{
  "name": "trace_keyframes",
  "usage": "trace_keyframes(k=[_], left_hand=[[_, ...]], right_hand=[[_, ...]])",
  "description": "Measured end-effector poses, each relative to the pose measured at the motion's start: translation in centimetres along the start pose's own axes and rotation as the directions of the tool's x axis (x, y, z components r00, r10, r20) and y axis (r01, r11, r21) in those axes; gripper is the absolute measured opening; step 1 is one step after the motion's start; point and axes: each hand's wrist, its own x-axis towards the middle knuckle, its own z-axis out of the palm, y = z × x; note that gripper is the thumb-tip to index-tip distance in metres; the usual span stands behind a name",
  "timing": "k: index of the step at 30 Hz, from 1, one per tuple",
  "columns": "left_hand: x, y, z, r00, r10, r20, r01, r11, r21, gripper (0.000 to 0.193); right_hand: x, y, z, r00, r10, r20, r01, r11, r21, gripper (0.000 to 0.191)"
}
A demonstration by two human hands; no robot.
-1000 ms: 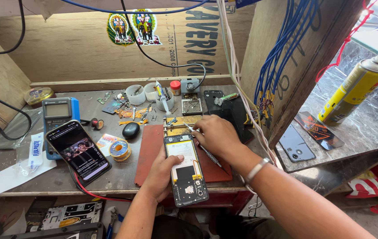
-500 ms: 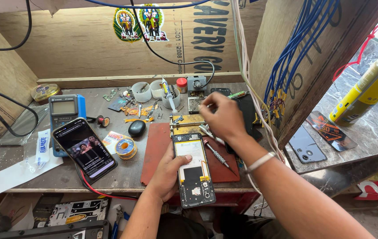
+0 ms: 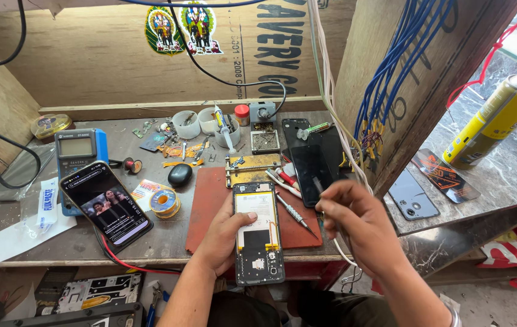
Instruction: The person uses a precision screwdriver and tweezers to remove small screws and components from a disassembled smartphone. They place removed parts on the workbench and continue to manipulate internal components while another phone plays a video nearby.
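Your left hand [image 3: 225,233] steadies the opened phone [image 3: 258,233], which lies lengthwise on the red mat [image 3: 207,209] with its lower end jutting past the table [image 3: 167,239] front edge. The fingers curl loosely against the phone's left side, thumb on its face; the grip is light, not closed around it. Your right hand [image 3: 355,221] hovers off the mat's right edge, above the table corner, fingers pinched on a thin tool [image 3: 319,188] whose tip shows above the knuckles. Room is tight: screwdrivers [image 3: 292,209] lie just right of the phone, a black phone [image 3: 311,172] beyond them, a plywood wall [image 3: 404,91] close on the right. To the left, a lit phone [image 3: 106,206] and solder spool [image 3: 164,201] sit near. The opened phone shows a white battery, black lower board and dark frame.
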Motion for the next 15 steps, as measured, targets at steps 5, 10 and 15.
trace_keyframes(k=[5,10,15], left_hand=[[0.2,-0.1,0.2,0.999,0.014,0.048,-0.014,1.0,0.0,0.056],[-0.1,0.2,0.3,1.0,-0.004,-0.004,0.004,1.0,0.029,0.058],[-0.1,0.3,0.1,1.0,0.003,0.031,-0.003,1.0,0.015,0.057]], right_hand=[[-0.8,1.6,-0.8,0.979,0.074,0.19,-0.152,0.883,0.443,0.047],[-0.3,2.8,0.5,0.98,0.112,0.164,-0.181,0.844,0.504,0.045],[1.8,4.1,2.6,1.0,0.018,-0.016,-0.014,0.982,0.188,0.028]])
